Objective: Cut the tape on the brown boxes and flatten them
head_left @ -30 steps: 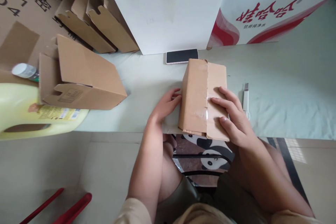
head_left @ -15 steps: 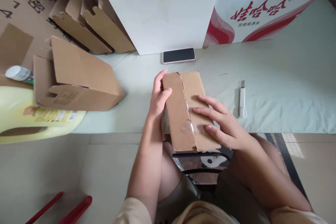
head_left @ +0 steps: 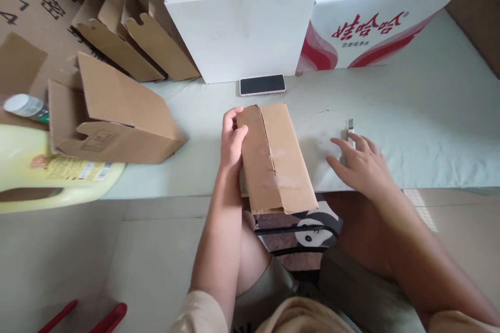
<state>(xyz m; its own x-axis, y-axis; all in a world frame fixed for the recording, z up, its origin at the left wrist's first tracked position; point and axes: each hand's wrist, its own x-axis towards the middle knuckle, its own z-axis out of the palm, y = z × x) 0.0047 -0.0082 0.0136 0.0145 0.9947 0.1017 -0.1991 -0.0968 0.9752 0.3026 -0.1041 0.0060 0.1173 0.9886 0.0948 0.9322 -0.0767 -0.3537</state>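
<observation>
left fingers (head_left: 230, 125) gripping cardboard box (head_left: 275, 158), right hand (head_left: 361, 164) apparently touching cutter (head_left: 350, 127)

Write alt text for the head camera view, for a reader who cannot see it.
A person's left hand grips the far left edge of a small taped cardboard box on a pale green table, while the right hand rests over a white utility knife. A dark phone lies just beyond the box.

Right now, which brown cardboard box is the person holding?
The closed, taped cardboard box at the table's near edge: the left hand grips its far-left corner. The open box to its left lies on its side, untouched.
</observation>
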